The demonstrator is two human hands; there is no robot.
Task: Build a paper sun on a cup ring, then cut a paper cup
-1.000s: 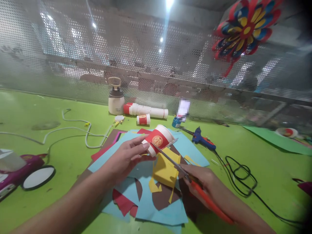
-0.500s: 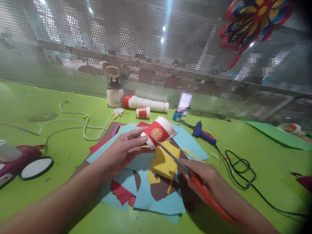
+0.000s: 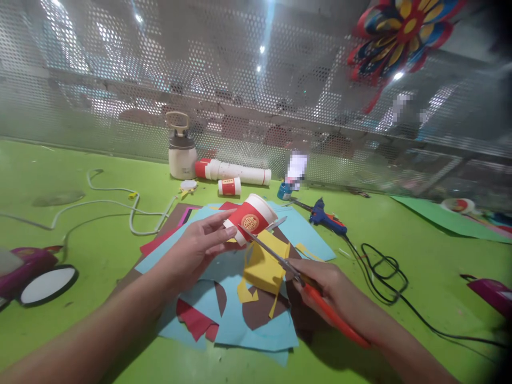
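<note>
My left hand (image 3: 200, 240) grips a red and white paper cup (image 3: 251, 214) near its base, holding it tilted with the rim toward the upper right. A gold round emblem shows on its side. My right hand (image 3: 320, 277) is closed round the orange handles of a pair of scissors (image 3: 332, 314). The scissor blades are apart, one lying across the front of the cup and the other behind its lower right side. Below them is a yellow paper piece (image 3: 266, 264) on light blue sheets (image 3: 256, 330), with brown and red scraps among them.
At the back stand a white sprayer bottle (image 3: 182, 157), a tube of stacked cups (image 3: 240, 173) and a small paper cup (image 3: 229, 186) on its side. A blue glue gun (image 3: 326, 218) trails a black cable at right. A white cord (image 3: 134, 213) runs across the left.
The whole view has shifted slightly, so the background sits a little further left and lower. My hands still hold the cup and scissors, with the blades across the cup.
</note>
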